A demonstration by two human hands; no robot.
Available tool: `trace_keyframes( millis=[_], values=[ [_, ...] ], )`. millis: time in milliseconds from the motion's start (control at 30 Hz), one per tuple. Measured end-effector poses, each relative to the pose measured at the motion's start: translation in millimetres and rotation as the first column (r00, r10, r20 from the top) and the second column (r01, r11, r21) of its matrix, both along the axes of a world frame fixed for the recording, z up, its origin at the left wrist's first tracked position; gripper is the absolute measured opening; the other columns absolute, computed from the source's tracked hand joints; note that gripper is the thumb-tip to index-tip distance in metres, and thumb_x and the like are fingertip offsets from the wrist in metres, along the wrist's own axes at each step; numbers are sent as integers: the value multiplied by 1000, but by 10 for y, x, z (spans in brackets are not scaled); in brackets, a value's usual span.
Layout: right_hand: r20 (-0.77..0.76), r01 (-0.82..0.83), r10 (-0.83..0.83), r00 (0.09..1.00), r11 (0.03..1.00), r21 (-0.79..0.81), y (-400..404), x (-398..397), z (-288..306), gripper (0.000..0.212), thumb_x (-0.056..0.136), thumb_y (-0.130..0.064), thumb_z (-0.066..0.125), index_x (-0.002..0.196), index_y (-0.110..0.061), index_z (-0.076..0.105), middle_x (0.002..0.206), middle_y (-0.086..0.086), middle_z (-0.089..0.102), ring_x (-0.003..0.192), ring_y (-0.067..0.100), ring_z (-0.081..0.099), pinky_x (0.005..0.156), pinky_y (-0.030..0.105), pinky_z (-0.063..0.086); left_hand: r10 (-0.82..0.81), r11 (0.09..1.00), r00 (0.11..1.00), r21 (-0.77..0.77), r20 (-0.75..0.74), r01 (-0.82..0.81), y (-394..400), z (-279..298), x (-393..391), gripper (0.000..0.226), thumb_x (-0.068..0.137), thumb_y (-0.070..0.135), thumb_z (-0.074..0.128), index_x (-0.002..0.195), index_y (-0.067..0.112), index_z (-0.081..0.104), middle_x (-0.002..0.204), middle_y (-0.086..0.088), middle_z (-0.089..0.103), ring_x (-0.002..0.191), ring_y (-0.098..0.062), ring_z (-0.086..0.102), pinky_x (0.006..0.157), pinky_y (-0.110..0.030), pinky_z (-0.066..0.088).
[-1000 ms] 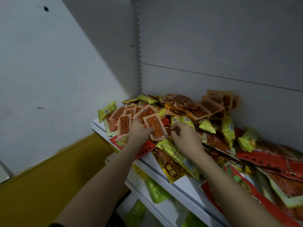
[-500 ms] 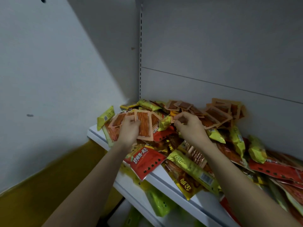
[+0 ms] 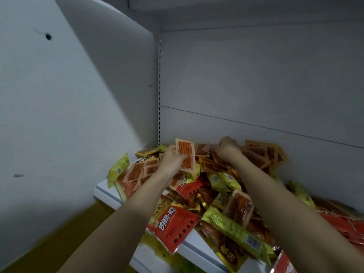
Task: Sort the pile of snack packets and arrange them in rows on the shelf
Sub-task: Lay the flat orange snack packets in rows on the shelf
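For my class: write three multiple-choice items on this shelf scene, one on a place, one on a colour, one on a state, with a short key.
1. Where does the big red packet with white lettering lie?
A. at the shelf's front edge, overhanging it
B. against the back panel
C. on the floor

2. What colour is the packet standing at the pile's far left?
A. blue
B. yellow-green
C. white

3. What is the left hand doing?
A. resting flat and open
B. hanging idle
C. holding an orange packet upright

Key: 1 A, its corner hangs past the shelf lip. 2 B, the yellow-green packet leans there. 3 C, fingers grip the orange packet.
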State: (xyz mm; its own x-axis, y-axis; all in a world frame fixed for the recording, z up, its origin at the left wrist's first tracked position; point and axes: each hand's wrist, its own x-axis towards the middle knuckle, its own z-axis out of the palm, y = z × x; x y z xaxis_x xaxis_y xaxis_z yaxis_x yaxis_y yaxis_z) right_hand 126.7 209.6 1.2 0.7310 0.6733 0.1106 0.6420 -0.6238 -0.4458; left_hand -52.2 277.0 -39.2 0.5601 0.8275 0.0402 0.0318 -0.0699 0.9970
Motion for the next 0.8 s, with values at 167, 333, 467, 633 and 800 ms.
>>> trace_keyframes(
  millis=[167,333,467,633,800],
  values=[
    [-9,97,-97,995,995,24,59,-4,-111,24,96,-25,63,85,-5,54,101,16,66,96,35,66,65,31,43,-33,999,999,-18,3,33,165,22,222,25,95,4,55,119,8,59,112,-19,69,99,-31,71,91,-53,57],
    [-46,142,-139,989,987,72,86,-21,-136,9,95,-11,59,92,-5,55,103,15,66,99,34,66,67,31,45,-83,996,997,-36,3,83,186,5,317,21,97,7,55,117,13,55,116,-18,67,104,-33,68,95,-54,55],
    [-86,174,-159,983,965,194,47,30,-26,21,98,-14,55,105,1,68,111,17,70,102,35,66,72,33,48,-76,996,995,-34,67,78,248,27,361,26,99,6,53,123,17,55,115,-14,66,104,-31,68,91,-49,56],
    [-197,118,-17,980,848,516,-95,158,97,21,97,-3,55,116,-2,66,117,10,67,91,19,69,77,19,55,-27,988,974,-142,224,60,299,124,439,31,103,8,49,130,23,45,123,-16,64,105,-32,68,78,-41,59],
    [-339,130,107,935,787,604,-230,97,44,15,95,0,55,91,-10,66,101,12,65,96,35,68,84,48,59,-160,942,925,-226,345,248,93,231,610,46,101,29,58,141,16,39,133,-15,59,100,-32,72,76,-44,62]
  ],
)
